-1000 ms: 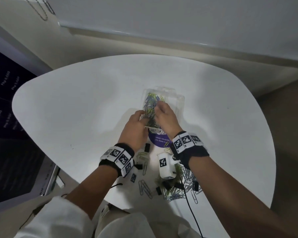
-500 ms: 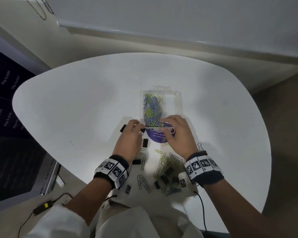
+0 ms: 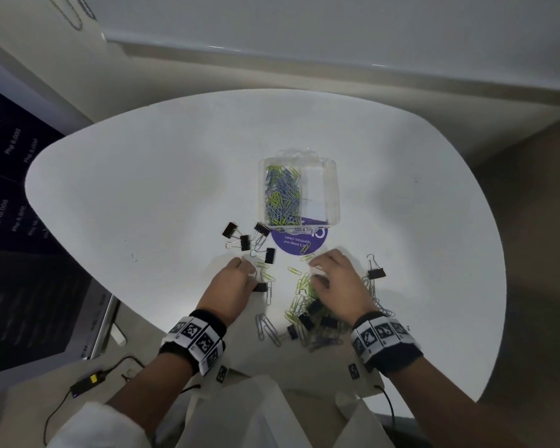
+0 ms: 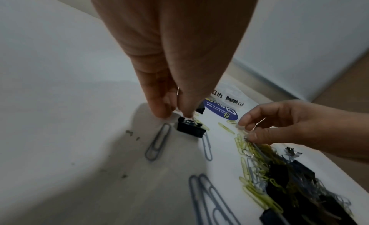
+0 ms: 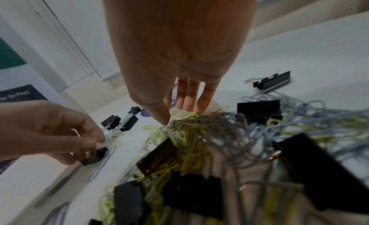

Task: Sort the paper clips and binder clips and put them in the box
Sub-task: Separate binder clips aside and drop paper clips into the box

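Fingers point(image 4: 159, 108) of the left hand point(image 3: 230, 286) are pinched down on the wire loops of a small black binder clip point(image 4: 190, 129), which sits on the white surface point(image 3: 143, 189) just in front of that hand. Taking it by the loops looks sensible: the steel body is stiff and light, with slick painted sides, while the loops give the fingertips something to hook.

To its right, the right hand point(image 3: 337, 286) has thumb and forefinger nearly closed over the near end of the mixed pile point(image 3: 311, 315); whether they actually hold a paper clip I cannot tell. That pile, yellow-green and grey-blue paper clips tangled with more black binder clips, lies at the near edge of the surface. The wire clips weigh almost nothing, lie flat and snag each other, so I'd expect several to come up at once; pinching a curved end, or sliding one free first, should work best.

Further out, four binder clips point(image 3: 249, 242) lie grouped left of the clear box point(image 3: 335, 189). Its left compartment holds paper clips; the right one looks empty. A purple round sticker point(image 3: 296, 247) shows beneath the box's near end.
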Demonstrator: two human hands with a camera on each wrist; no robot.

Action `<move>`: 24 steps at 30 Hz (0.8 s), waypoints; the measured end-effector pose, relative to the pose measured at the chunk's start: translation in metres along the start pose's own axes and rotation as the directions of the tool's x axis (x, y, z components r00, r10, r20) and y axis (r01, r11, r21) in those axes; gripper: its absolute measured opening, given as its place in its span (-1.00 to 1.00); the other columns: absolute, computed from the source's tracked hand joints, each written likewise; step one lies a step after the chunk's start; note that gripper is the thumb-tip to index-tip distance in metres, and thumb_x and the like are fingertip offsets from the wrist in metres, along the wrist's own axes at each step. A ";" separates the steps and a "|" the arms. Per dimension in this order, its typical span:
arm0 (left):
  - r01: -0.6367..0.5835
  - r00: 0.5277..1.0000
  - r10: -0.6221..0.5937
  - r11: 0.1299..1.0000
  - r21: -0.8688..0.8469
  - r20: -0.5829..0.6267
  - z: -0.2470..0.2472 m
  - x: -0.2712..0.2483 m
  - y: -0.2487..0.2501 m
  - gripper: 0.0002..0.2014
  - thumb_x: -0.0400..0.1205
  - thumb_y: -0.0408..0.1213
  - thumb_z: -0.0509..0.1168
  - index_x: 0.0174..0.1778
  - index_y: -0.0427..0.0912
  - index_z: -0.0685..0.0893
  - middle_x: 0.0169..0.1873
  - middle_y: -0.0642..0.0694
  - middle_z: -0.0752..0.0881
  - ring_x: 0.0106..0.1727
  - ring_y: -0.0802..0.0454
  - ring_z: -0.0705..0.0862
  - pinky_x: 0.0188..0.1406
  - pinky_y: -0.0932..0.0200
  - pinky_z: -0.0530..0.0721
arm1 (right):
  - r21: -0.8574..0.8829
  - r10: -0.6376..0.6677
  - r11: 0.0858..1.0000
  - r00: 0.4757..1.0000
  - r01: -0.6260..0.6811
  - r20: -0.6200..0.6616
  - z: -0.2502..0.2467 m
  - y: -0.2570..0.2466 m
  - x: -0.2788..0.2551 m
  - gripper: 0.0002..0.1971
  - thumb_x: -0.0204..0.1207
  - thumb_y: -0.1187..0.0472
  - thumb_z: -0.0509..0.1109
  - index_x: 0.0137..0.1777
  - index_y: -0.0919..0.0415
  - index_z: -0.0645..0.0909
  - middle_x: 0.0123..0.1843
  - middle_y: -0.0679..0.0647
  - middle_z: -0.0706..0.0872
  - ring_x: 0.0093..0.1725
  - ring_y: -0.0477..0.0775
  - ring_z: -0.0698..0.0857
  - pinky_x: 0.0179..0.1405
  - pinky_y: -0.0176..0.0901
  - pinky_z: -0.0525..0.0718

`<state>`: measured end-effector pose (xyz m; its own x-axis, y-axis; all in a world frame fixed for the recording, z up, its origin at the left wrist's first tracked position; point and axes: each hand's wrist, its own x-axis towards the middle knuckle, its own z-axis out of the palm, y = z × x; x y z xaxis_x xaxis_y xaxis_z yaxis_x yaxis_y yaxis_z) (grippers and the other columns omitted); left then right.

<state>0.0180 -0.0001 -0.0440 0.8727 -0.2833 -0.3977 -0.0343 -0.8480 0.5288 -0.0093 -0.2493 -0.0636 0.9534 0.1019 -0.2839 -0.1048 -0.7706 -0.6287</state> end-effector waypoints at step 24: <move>-0.117 0.993 0.115 0.992 -0.045 -0.028 -0.002 -0.010 -0.005 -0.70 0.61 -0.43 0.18 0.22 -0.05 0.55 -0.06 -0.06 0.65 -0.11 -0.06 0.61 -0.18 0.06 0.61 | 0.049 -0.004 0.999 0.986 -0.004 0.165 0.033 -0.066 0.018 -0.71 0.49 0.36 0.35 0.20 0.20 0.69 0.10 0.07 0.62 -0.04 0.04 0.65 0.06 -0.10 0.67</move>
<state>0.0106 0.0082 -0.0414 0.8761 -0.3668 -0.3130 -0.1139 -0.7882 0.6049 0.0055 -0.1763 -0.0512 0.8940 0.2078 -0.3969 -0.1220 -0.7395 -0.6620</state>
